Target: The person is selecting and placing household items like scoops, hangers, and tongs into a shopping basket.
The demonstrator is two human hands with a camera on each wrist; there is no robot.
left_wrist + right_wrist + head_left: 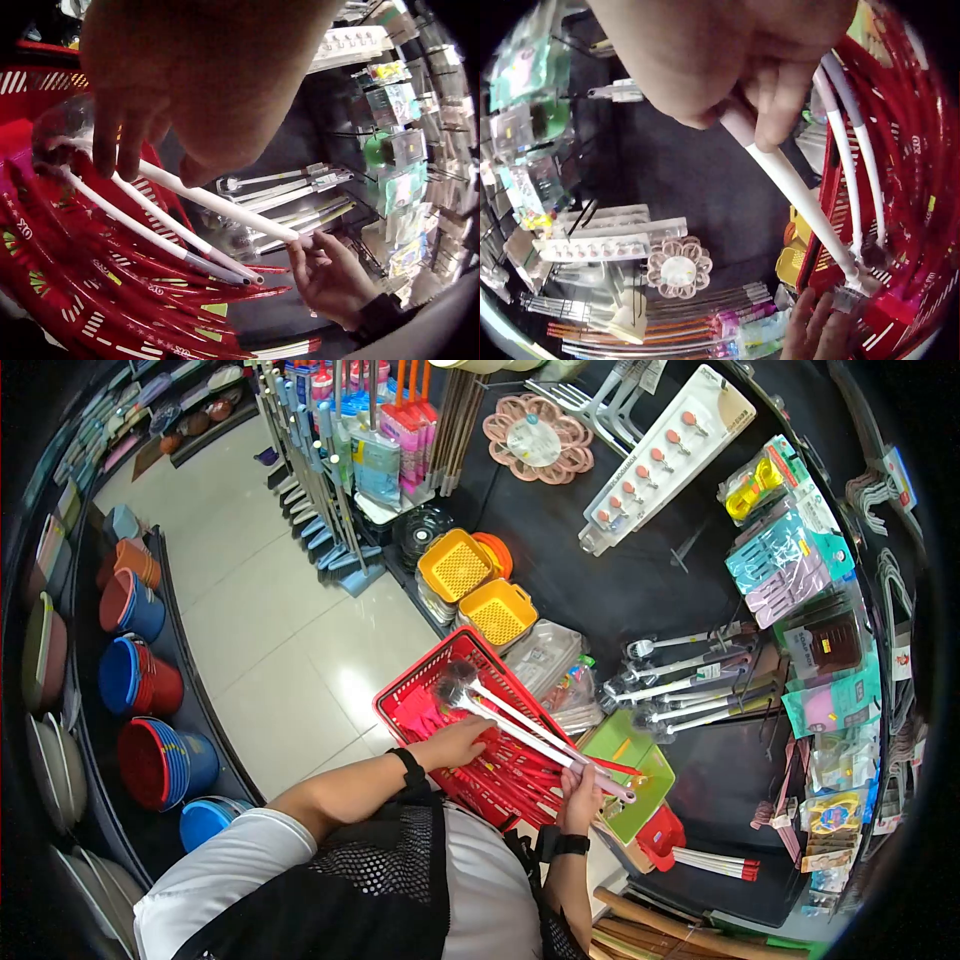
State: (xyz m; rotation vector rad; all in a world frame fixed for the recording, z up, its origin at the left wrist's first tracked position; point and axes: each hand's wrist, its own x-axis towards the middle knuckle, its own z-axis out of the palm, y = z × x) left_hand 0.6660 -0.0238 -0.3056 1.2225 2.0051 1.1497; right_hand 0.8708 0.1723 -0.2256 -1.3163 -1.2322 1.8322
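My right hand [580, 800] pinches the pink end of a toilet brush [217, 202] with a long white handle. The brush slants across a red shopping basket [425, 665], its head in clear plastic near the basket's far side. Over the basket, my left hand [460, 745] has its fingers extended close to that wrapped head; the left wrist view shows them overlapping the handle. Two more white-handled brushes [870, 180] lie in the basket with grey and pink ends. Beneath them are several long red plastic-wrapped pieces [90, 262] printed "OK".
More wrapped brushes [690, 680] hang on the black display right of the basket. Yellow baskets [455, 565] and a green bin [630, 760] stand beside it. Brooms [335, 540] line the far end; stacked buckets [150, 765] fill the left shelf along a tiled aisle.
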